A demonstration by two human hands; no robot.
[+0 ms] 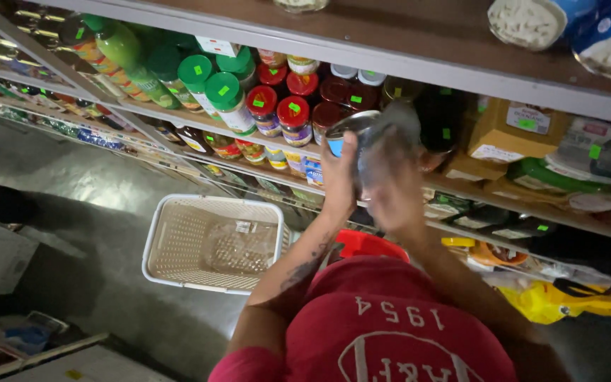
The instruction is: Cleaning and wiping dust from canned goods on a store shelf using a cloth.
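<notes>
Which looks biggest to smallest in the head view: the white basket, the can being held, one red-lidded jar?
1. White basket, clearly the largest, though it sits on the floor farther down.
2. Can held in both hands, blurred.
3. Red-lidded jar, a bit smaller than the can; the can is nearer the camera, so that gap is unsure.

shelf (pixel 404 60): jars (pixel 295 120), bottles (pixel 224 99) | floor (pixel 93 184): basket (pixel 210 244)

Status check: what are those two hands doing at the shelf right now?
Left hand and right hand, blurred, both grip a dark jar. Red-lidded jars crowd behind. Basket sits below.
</notes>
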